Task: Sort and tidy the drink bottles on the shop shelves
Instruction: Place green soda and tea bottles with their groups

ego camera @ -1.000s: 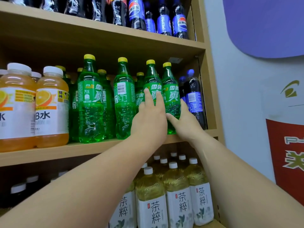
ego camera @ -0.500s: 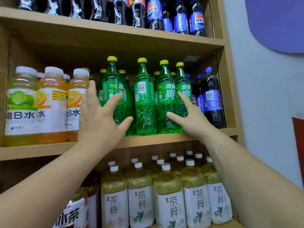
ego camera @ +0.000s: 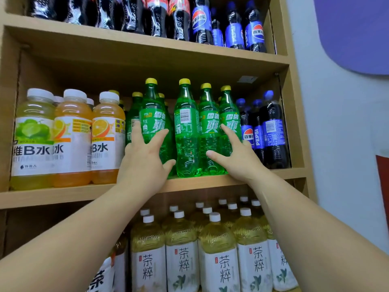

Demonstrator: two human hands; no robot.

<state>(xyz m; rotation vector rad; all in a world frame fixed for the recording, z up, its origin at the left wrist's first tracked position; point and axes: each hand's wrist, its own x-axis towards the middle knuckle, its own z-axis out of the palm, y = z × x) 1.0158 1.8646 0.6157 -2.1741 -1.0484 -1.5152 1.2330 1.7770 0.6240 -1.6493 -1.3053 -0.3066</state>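
Two grips, both spread with straight fingers and clamping nothing: your left grip presses the leftmost green bottle, your right grip the rightmost green bottle. The left has just moved over from beside the right, so you're likely squaring the row. The bottles stand upright on the middle shelf, caps up, long axes vertical.
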